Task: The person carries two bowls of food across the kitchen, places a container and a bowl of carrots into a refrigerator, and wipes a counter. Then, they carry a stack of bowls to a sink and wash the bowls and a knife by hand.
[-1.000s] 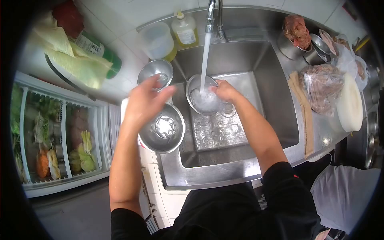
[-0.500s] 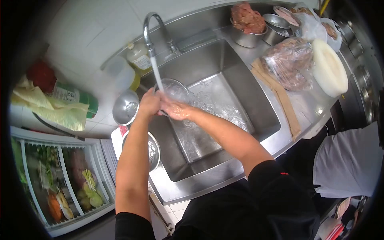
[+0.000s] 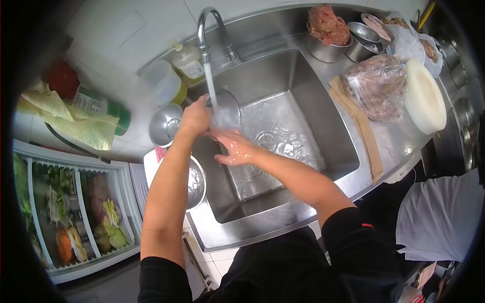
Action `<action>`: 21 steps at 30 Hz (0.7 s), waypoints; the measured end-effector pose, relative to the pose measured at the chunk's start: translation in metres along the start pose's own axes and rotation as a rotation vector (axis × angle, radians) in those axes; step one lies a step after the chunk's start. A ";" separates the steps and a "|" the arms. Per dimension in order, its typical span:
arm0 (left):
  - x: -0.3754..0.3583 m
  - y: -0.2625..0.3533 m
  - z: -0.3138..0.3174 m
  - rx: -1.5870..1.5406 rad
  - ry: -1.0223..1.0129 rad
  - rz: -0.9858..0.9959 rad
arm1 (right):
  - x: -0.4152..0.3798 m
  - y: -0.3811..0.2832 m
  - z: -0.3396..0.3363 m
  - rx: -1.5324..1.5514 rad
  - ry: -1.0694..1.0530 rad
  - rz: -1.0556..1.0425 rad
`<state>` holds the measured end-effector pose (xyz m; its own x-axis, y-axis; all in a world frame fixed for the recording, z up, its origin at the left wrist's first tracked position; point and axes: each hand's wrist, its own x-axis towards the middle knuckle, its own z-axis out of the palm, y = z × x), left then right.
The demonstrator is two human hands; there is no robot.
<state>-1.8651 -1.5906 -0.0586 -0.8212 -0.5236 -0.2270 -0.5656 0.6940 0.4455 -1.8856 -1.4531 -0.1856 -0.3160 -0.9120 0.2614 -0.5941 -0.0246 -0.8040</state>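
Under the running faucet [image 3: 204,38], my left hand [image 3: 196,117] grips the left edge of a round metal bowl [image 3: 228,107]. The bowl is tilted, with its inside facing the water stream. My right hand [image 3: 235,147] is wet and sits just below the bowl, thumb and fingers apart, holding nothing; its fingertips are blurred near the falling water. Beneath both hands, the steel sink [image 3: 323,101] has shallow, bubbling water around its drain.
Left of the sink stand a metal bowl [image 3: 160,126], another metal bowl [image 3: 198,189], a soap bottle [image 3: 191,63] and a plastic jug [image 3: 160,83]. On the right are a pot of raw meat [image 3: 328,49], bagged meat [image 3: 376,83], and a thick white round slab [image 3: 427,98]. A person's pale garment [image 3: 437,217] shows at right.
My right hand has moved down, away from the left hand and the bowl, and its fingers have spread. The bowl has tipped more upright. The whole view has shifted slightly.
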 end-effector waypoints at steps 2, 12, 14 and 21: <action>0.002 -0.020 0.011 0.102 0.090 0.134 | -0.011 0.017 0.003 -0.190 0.044 -0.146; -0.036 -0.007 -0.016 0.401 0.240 0.285 | -0.015 0.024 0.007 -0.729 0.137 0.093; -0.030 -0.022 -0.023 0.258 0.277 0.243 | -0.009 0.008 0.010 -0.612 0.293 0.036; -0.030 -0.047 -0.020 -0.113 0.209 0.141 | 0.015 -0.013 -0.014 -0.704 0.316 -0.111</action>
<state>-1.8121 -1.6172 -0.0553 -0.8511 -0.5245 0.0224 -0.4254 0.7140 0.5561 -1.8930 -1.4607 -0.1635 -0.3599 -0.7570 0.5454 -0.9310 0.2531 -0.2631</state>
